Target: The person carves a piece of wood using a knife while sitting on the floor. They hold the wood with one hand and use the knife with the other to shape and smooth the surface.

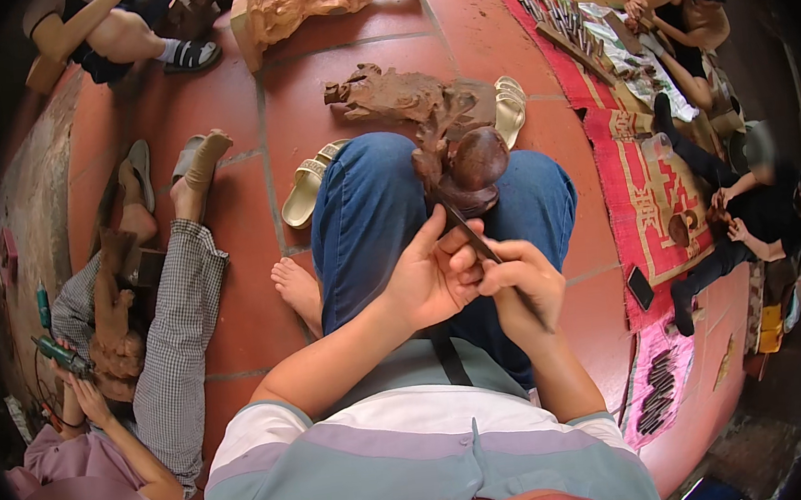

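so, right hand (525, 284) grips slim dark tool (467, 230)

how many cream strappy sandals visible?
2: one cream strappy sandal beside the left blue-denim knee; another cream strappy sandal beyond the right blue-denim knee, right of the dark-brown wooden carving. Knees could hide more.

Wears short-slv. wht/lilac/grey-grn shirt (365, 480) w/ blue jeans (367, 200).

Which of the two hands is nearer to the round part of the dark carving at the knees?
Left. The left hand is just short of the round part; the right hand is farther back, around the thin dark tool.
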The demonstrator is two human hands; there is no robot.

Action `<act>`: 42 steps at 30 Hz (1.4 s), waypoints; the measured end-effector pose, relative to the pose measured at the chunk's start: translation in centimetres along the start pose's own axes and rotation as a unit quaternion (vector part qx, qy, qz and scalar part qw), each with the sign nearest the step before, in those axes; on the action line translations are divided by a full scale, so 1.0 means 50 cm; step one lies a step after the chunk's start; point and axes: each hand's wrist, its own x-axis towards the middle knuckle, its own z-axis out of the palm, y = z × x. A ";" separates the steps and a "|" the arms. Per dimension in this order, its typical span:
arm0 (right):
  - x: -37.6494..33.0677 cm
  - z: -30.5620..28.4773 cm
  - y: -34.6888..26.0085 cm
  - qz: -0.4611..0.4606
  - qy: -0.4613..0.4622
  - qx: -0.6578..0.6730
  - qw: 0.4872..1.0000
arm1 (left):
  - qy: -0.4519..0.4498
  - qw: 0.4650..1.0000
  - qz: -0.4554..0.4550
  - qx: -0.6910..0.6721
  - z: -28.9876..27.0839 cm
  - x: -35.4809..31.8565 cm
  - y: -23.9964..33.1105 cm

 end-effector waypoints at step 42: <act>0.183 -0.098 -0.043 -0.041 -0.064 -0.102 0.992 | 0.168 0.497 0.294 0.799 0.127 -0.012 0.079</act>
